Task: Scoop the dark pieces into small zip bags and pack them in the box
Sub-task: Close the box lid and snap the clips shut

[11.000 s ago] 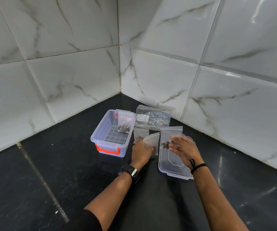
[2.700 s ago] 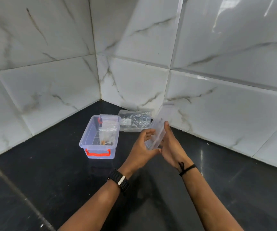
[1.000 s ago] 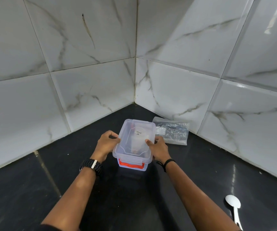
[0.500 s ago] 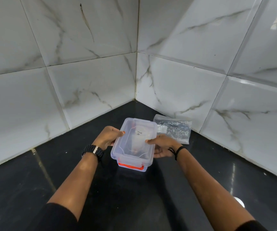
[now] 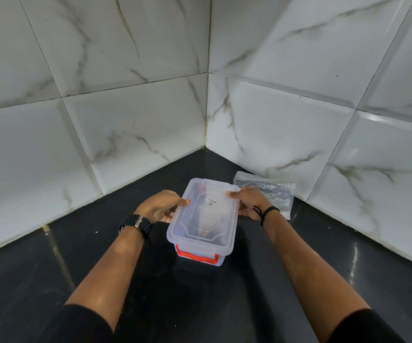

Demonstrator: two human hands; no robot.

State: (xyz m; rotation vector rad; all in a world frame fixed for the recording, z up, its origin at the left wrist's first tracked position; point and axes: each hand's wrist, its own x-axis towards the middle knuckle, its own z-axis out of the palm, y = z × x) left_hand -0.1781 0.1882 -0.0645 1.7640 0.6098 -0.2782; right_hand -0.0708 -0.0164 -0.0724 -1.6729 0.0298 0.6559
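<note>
The clear plastic box (image 5: 201, 233) stands on the black floor (image 5: 51, 280) near the corner where the two marble-tiled walls (image 5: 125, 82) meet, with its clear lid (image 5: 205, 214) lying on top. A red-orange latch handle (image 5: 196, 256) hangs at the near short end of the box. Through the lid, small zip bags (image 5: 209, 219) are visible inside, one carrying a dark mark; the dark pieces cannot be made out clearly. The left hand (image 5: 161, 206) grips the left long edge of the lid, thumb on top and fingers curled under the rim. The right hand (image 5: 248, 203) grips the right long edge in the same manner, thumb on the lid surface, fingers wrapped below. A black watch (image 5: 135, 225) is on the left wrist, and a black cord band (image 5: 265, 211) on the right. A larger clear bag (image 5: 273, 191) with dark contents lies flat on the floor just behind the right hand, against the right-hand wall.
</note>
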